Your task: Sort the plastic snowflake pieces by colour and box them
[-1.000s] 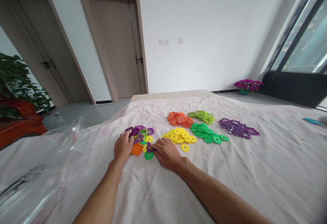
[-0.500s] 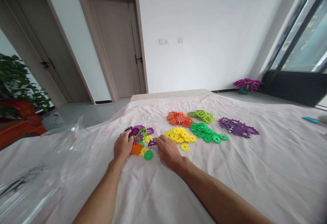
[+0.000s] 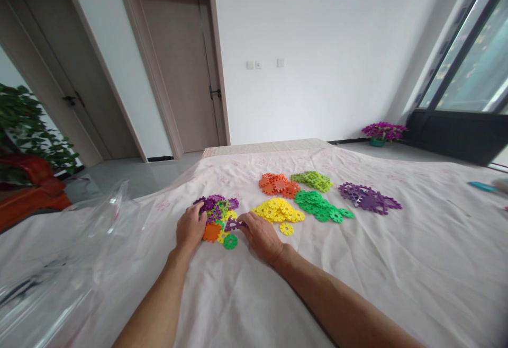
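On the left lies a mixed pile of purple, lime, yellow and green plastic building pieces (image 3: pixel 216 209), with an orange toothed piece (image 3: pixel 212 232) and a green flower-shaped disc (image 3: pixel 230 241) at its near edge. My left hand (image 3: pixel 191 227) rests against the pile's left side, fingers stretched over it and partly hidden. Pinched between thumb and fingers of my right hand (image 3: pixel 262 235) is a purple triangular piece (image 3: pixel 232 224), held over the pile's right edge. Just beyond that hand sits a heap of yellow flower discs (image 3: pixel 280 210).
Sorted heaps lie further right: orange (image 3: pixel 278 185), lime (image 3: pixel 313 180), green (image 3: pixel 319 206) and purple (image 3: pixel 369 198). A single yellow disc (image 3: pixel 286 229) lies apart. Clear plastic bags (image 3: pixel 71 268) cover the left of the pink-white cloth (image 3: pixel 357 284). A blue object (image 3: pixel 482 186) is at far right.
The purple triangular piece in my right hand has turned and shifted slightly left, and more of it shows. My left hand has stayed at the pile.
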A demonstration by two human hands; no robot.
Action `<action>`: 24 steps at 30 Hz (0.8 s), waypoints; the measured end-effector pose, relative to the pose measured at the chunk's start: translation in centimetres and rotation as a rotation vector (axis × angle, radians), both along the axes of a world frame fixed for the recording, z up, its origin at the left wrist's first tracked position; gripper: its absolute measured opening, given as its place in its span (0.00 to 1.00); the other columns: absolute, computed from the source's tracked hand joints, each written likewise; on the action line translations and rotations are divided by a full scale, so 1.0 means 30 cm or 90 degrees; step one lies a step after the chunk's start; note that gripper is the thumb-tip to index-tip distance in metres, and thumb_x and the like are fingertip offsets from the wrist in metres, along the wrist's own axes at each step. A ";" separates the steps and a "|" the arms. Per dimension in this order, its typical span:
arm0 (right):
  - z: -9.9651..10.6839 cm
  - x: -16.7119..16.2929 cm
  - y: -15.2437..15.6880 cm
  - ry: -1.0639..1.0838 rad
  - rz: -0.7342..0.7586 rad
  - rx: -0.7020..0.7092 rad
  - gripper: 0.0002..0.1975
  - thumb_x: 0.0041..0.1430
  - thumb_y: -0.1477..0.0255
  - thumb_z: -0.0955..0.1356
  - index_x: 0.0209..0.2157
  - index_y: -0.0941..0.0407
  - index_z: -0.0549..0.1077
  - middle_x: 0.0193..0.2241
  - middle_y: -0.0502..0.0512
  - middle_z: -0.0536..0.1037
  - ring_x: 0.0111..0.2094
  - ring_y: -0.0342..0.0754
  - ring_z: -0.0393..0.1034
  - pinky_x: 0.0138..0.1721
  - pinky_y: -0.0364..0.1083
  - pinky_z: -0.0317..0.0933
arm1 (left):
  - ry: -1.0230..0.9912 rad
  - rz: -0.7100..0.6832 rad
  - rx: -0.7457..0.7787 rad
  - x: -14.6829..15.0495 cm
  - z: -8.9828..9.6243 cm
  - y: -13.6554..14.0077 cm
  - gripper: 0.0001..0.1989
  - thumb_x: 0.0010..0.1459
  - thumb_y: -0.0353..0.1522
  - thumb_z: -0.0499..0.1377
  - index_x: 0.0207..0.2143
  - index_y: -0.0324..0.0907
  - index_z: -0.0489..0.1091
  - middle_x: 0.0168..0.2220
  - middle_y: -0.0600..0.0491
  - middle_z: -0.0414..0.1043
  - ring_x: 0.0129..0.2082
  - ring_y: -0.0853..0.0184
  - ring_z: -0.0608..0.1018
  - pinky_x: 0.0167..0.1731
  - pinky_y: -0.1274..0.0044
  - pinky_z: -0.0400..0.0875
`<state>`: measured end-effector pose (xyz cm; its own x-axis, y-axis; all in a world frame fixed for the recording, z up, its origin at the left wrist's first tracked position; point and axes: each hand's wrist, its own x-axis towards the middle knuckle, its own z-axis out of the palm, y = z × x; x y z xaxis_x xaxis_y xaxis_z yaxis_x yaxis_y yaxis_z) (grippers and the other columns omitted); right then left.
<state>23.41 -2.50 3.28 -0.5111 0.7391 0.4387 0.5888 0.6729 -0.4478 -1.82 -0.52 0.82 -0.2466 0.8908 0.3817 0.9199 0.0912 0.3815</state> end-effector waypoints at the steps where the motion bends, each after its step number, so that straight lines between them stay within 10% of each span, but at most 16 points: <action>1: 0.001 0.001 0.000 -0.006 -0.002 -0.004 0.07 0.67 0.72 0.65 0.45 0.54 0.72 0.40 0.55 0.78 0.41 0.46 0.73 0.42 0.43 0.63 | 0.001 0.001 0.000 0.000 -0.001 0.000 0.21 0.64 0.34 0.49 0.57 0.42 0.68 0.57 0.46 0.70 0.56 0.61 0.72 0.57 0.69 0.65; 24: -0.022 0.007 0.007 -0.018 0.013 0.008 0.14 0.69 0.71 0.62 0.51 0.53 0.74 0.39 0.55 0.79 0.40 0.45 0.74 0.42 0.41 0.64 | 0.010 0.001 0.005 -0.003 -0.007 0.004 0.21 0.64 0.35 0.49 0.57 0.42 0.68 0.56 0.46 0.71 0.56 0.60 0.72 0.57 0.69 0.65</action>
